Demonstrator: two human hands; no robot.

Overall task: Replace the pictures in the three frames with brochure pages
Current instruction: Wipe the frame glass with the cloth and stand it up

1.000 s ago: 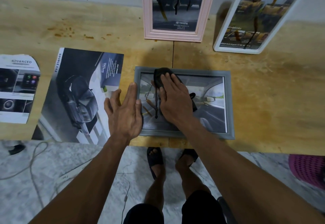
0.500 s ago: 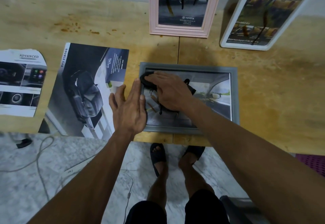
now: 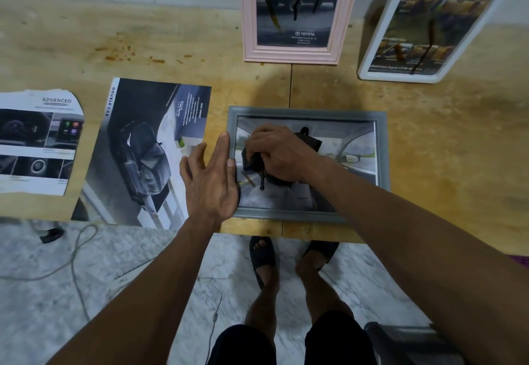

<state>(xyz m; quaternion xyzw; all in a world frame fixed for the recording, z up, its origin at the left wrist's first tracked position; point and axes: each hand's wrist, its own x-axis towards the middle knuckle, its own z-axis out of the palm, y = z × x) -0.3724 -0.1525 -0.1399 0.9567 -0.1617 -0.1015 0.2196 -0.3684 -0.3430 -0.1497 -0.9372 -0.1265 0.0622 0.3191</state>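
- "TOYOTA" is printed in white at the foot of the picture in the pink frame [image 3: 292,58], which is propped upright against the wall beyond the grey frame [image 3: 380,149].
- "DOUBLE CAB" is read along the left edge of the brochure page [image 3: 137,149] lying just left of the grey frame; a dark car is shown on it.
- "ADVANCED" heads the torn page [image 3: 37,141], farther left of the grey frame.
- Print on the white frame [image 3: 372,69], leaned up beyond and to the right of the grey frame, is too small to be read.
- The grey frame is laid flat on the wooden table [image 3: 443,135], its long axis running left to right.
- The left hand [image 3: 211,181] is laid palm down over the frame's left edge, fingers straight and slightly spread.
- The right hand [image 3: 274,152] is held over the glass, fingers curled round a dark cloth [image 3: 312,142] that is pressed on the frame's picture.
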